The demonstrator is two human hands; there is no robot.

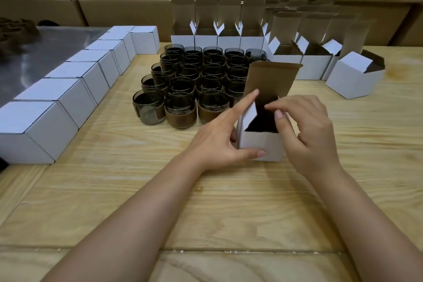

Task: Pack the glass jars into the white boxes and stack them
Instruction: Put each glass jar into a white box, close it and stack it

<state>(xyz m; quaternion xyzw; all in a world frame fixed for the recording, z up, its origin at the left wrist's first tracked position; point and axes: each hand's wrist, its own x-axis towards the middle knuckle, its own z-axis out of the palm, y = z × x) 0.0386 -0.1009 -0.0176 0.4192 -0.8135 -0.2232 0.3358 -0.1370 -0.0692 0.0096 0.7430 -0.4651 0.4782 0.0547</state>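
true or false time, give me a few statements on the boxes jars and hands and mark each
1. The left hand and right hand are both on the open white box. True.
2. Its top flap is folded shut. False: it stands upright.
3. A row of closed white boxes lines the left side of the table. True.
4. The glass jars stand right of the open white box. False: they stand left of and behind it.

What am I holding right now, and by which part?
The open white box. The left hand grips its lower left corner, thumb on the front; the right hand pinches it at the right edge of the opening.
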